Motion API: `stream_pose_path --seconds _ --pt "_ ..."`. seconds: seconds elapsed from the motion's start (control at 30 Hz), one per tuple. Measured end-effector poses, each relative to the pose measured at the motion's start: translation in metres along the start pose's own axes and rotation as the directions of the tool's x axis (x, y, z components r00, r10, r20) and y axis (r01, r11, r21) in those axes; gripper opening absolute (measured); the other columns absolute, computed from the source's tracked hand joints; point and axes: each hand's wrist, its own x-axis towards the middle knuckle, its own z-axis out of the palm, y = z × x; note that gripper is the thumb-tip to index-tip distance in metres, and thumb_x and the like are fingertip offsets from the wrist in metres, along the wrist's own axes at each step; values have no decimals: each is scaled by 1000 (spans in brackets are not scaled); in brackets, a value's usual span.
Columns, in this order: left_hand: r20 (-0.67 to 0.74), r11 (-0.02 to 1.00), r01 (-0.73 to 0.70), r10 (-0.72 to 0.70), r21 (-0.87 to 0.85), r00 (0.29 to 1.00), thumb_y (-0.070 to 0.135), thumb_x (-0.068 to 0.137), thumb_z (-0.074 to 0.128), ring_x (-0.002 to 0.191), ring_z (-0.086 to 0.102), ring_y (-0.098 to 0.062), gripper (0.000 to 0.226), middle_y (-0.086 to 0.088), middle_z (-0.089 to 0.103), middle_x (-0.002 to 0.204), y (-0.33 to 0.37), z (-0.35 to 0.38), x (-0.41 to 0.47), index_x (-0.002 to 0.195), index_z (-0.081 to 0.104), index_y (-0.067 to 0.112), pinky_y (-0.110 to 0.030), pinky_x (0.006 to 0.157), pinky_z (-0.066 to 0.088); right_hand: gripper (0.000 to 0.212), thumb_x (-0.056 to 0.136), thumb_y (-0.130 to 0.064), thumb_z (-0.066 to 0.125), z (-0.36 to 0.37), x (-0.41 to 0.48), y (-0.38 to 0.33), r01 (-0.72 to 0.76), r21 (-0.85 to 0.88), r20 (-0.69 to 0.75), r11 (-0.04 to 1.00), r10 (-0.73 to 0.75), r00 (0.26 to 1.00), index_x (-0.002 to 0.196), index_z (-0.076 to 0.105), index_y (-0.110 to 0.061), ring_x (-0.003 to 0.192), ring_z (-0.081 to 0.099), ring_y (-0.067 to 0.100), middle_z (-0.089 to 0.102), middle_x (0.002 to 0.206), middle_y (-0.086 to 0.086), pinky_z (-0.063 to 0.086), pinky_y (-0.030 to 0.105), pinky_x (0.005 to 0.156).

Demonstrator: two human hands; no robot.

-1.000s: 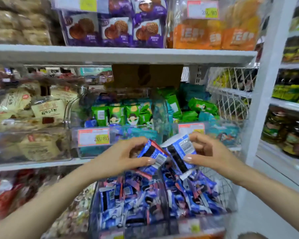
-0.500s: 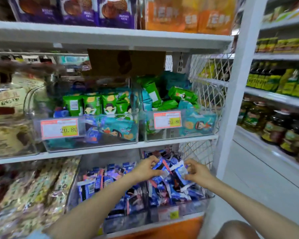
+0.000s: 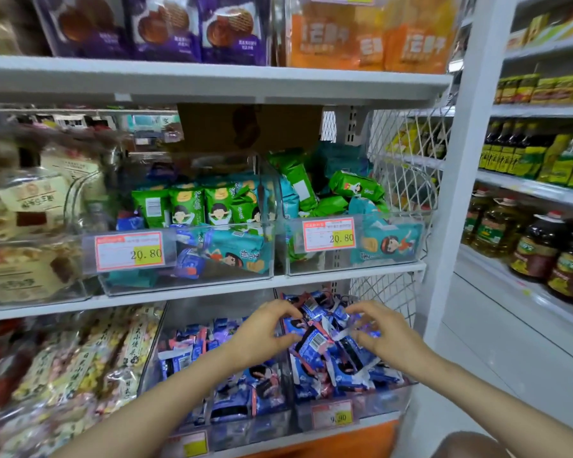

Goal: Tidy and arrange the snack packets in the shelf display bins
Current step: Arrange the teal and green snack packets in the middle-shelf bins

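**Grip: left hand (image 3: pixel 265 335) pinches blue snack packet (image 3: pixel 315 342)**

It sits atop the heap (image 3: pixel 328 371) in the lower right bin (image 3: pixel 384 404), pinched by its edge, probably to seat it flat. Right hand (image 3: pixel 382 337) curls over the heap; hold unclear.

Under the middle shelf's (image 3: pixel 212 291) right end, the left bin (image 3: pixel 245 431) and right bin (image 3: pixel 382 406) stand side by side, packets (image 3: pixel 315 357) heaped in both. The left hand (image 3: pixel 262 337) and right hand (image 3: pixel 382 340) meet in the right bin's heap.
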Motion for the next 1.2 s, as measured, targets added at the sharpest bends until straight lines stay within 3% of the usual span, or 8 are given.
stream_pose_path --seconds 0.13,0.37,0.5,0.63,0.77,0.87,1.03,1.2 --pt "-31 986 -168 168 25 985 34 88 62 112 44 5 24 19 53 116 21 -35 -34 112 55 32 -23 98 38 35 85 -16 67 -25 -23 -60 195 69 8 978 -196 980 102 55 -44 95 55 -4 60 98 -16 40 5 79" --pt "-173 948 -306 318 91 932 47 84 53 110 50 5 30 21 57 113 54 -126 -59 110 58 32 -15 93 40 32 84 -7 67 -68 -1 -138 455 124 -124 882 -441 889 108 65 -28 94 60 -1 65 103 -17 46 10 82" --pt "-282 949 -279 310 144 908 47 80 56 102 55 2 32 15 62 108 50 -176 -45 105 61 28 -16 89 42 32 85 -2 65 -84 40 -166 517 130 -148 846 -499 854 107 63 -25 92 62 5 67 103 -8 50 21 84" --pt "-325 977 -181 209 117 922 21 85 68 97 57 4 19 15 64 105 24 -213 -24 102 63 21 -23 91 45 27 86 -5 64 -91 86 -180 551 74 -119 831 -541 832 108 63 -21 92 61 1 67 102 -4 48 21 87" --pt "-232 981 -80 121 178 965 35 78 71 98 61 -2 27 8 68 104 -7 -245 -1 100 62 23 -28 93 47 31 86 -10 66 -93 131 -189 553 19 -26 833 -552 833 112 61 -26 98 58 -3 66 106 -5 41 9 90" --pt "-44 960 12 1 280 999 20 80 72 92 63 -4 26 -1 68 103 -24 -258 15 103 62 11 -20 86 48 34 85 -14 67 -87 161 -197 549 -13 76 835 -547 834 114 60 -30 101 58 -2 65 108 -5 42 11 92" --pt "307 917 28 -161 397 938 16 80 73 90 57 -8 37 -5 63 111 -49 -252 35 113 57 13 -12 79 43 36 84 -18 69 -64 190 -207 554 -27 174 832 -542 822 116 59 -30 98 58 1 64 108 -7 45 19 90" --pt "280 863 -58 -98 502 955 22 79 72 95 59 -16 41 -1 64 110 -61 -248 44 116 58 18 -25 81 45 32 85 -28 67 -55 201 -201 554 -37 151 832 -544 826 115 59 -34 90 60 7 64 103 -13 50 30 83"
